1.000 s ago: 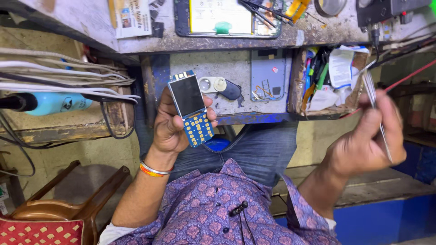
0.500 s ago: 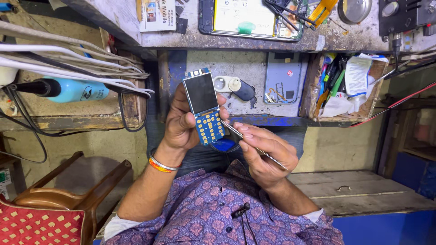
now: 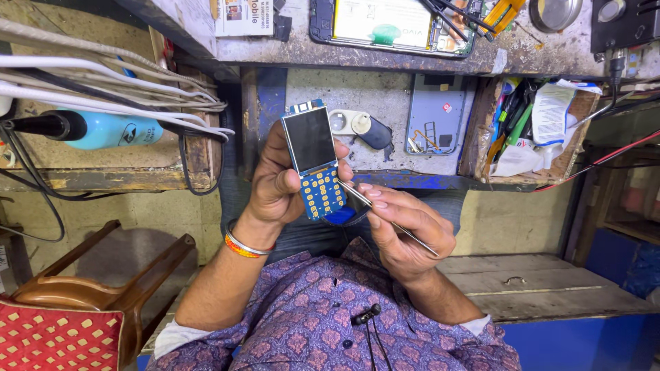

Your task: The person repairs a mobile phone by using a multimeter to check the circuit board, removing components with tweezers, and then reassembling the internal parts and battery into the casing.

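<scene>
Blue keypad phone (image 3: 314,161), white packet (image 3: 550,113) beyond

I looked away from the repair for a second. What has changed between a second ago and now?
The right hand, raised out at the right with the thin metal tool a second ago, has swung in and down; the tool's tip now sits at the edge of the blue keypad phone. The left hand holds the phone upright as before, screen dark, and the bench clutter looks unmoved.

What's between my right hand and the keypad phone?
In the head view, thin metal tweezers bridge the right hand and the phone; their tip meets the keypad's edge.
</scene>
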